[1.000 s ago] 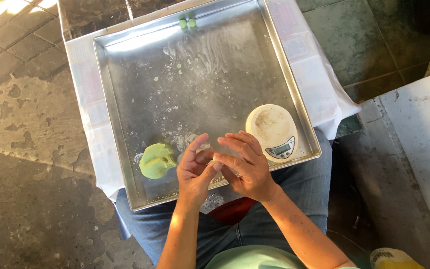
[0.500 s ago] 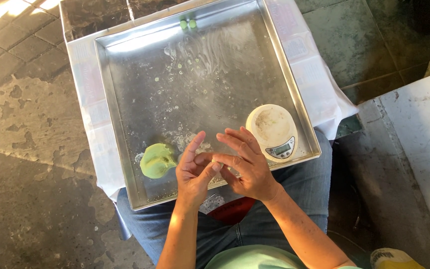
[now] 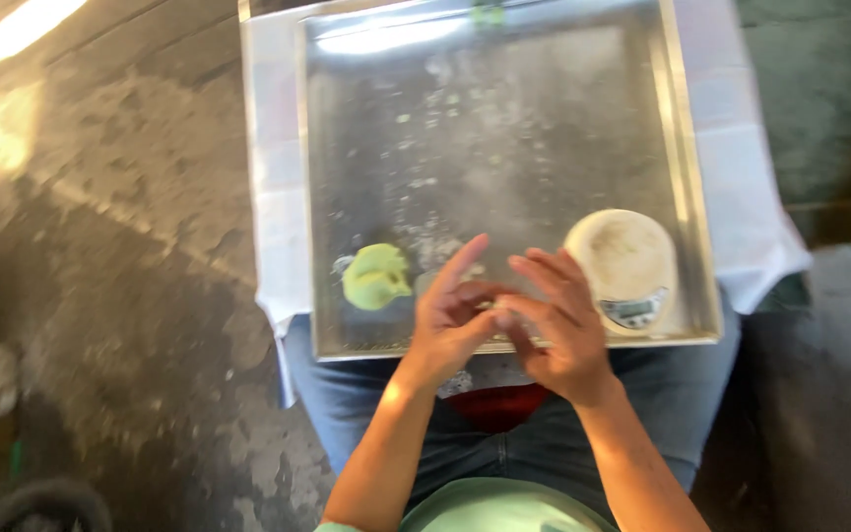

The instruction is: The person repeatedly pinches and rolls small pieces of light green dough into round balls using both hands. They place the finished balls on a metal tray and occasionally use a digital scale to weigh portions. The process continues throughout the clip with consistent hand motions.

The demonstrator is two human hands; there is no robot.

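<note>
My left hand [image 3: 445, 320] and my right hand [image 3: 556, 317] meet over the near edge of a large square metal tray [image 3: 504, 148] that rests on my lap. Their fingertips touch, with the left index finger stretched out. The blur hides whether anything small sits between the fingers. A lump of light green dough [image 3: 376, 278] lies on the tray just left of my left hand. A round white kitchen scale [image 3: 627, 264] with a small display stands on the tray just right of my right hand.
A white cloth [image 3: 273, 197] lies under the tray and hangs over both sides. Flour specks and crumbs dot the tray's middle, and small green bits [image 3: 490, 12] sit at its far rim. Stained stone floor surrounds me, with a dark object at the bottom left [image 3: 22, 502].
The view has shifted and blurred slightly, so the tray sits higher in the picture. My hands stay together at the same spot on the tray's near edge.
</note>
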